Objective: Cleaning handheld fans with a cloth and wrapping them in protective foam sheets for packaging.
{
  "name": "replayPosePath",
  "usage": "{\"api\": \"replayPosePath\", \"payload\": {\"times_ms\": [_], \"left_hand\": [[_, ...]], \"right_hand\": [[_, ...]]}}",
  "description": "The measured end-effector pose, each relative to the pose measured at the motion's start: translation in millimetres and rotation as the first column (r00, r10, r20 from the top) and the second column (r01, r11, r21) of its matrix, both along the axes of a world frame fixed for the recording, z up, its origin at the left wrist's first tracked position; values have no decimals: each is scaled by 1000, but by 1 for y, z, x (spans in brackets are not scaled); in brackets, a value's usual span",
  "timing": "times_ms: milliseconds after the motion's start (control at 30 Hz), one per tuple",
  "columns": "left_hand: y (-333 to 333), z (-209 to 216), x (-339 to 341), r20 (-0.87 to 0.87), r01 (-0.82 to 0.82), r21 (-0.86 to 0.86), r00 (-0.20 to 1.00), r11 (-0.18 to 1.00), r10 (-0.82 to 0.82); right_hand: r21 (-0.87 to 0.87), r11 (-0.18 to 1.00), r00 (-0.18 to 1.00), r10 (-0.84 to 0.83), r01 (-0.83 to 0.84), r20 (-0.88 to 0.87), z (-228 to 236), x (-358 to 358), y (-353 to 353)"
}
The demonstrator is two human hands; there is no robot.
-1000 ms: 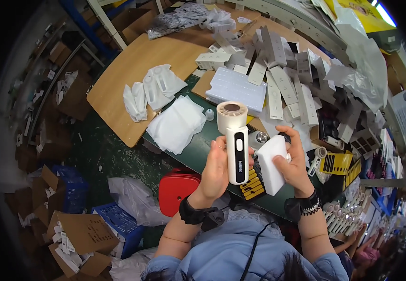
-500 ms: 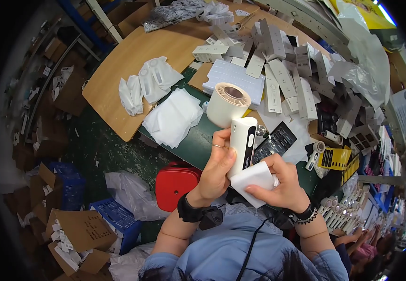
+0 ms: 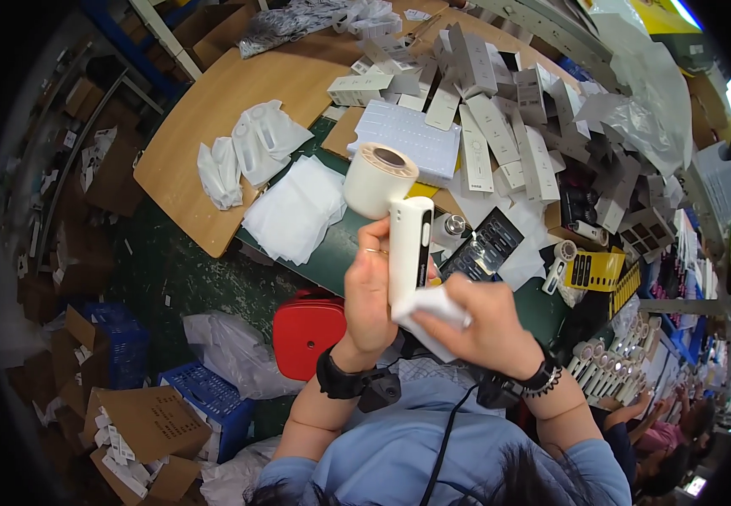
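Lengthwise, the cream fan points its round end outward, slightly left.

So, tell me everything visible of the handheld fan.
The handheld fan is cream and plastic-looking. Its round head has a dark centre ringed by slots; a black strip with a pale button runs along the handle. The left hand holds it tilted, head outward, over the green table; a white pad in the right hand seems to touch its base.
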State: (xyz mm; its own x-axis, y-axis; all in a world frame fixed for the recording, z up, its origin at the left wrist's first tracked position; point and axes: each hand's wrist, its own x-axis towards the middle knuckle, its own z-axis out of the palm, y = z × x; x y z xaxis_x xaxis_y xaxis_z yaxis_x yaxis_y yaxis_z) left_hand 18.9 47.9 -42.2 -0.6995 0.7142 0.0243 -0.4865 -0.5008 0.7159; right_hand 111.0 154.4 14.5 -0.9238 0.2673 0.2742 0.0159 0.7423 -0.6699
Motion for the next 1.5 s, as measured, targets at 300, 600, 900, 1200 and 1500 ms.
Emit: {"api": "replayPosePath", "payload": {"times_ms": [300,600,900,1200,1500], "left_hand": [[-1,24,0,8,36,100,999,994,-37],[2,7,-2,153,109,10,982,994,-109],[1,1,5,194,144,-49,972,988,-132],[-5,8,-6,213,254,190,932,948,-293],[-24,-13,-12,209,236,163,941,958,-267]], "right_hand": [[-111,993,999,44,-47,-31,25,-23,14],[-62,997,999,48,-47,11,3,-8,6],[31,999,998,20,-22,64,4,-5,8],[-644,755,974,-216,123,-66,9,-5,56],[-716,671,975,-211,194,67,-45,9,48]]}}
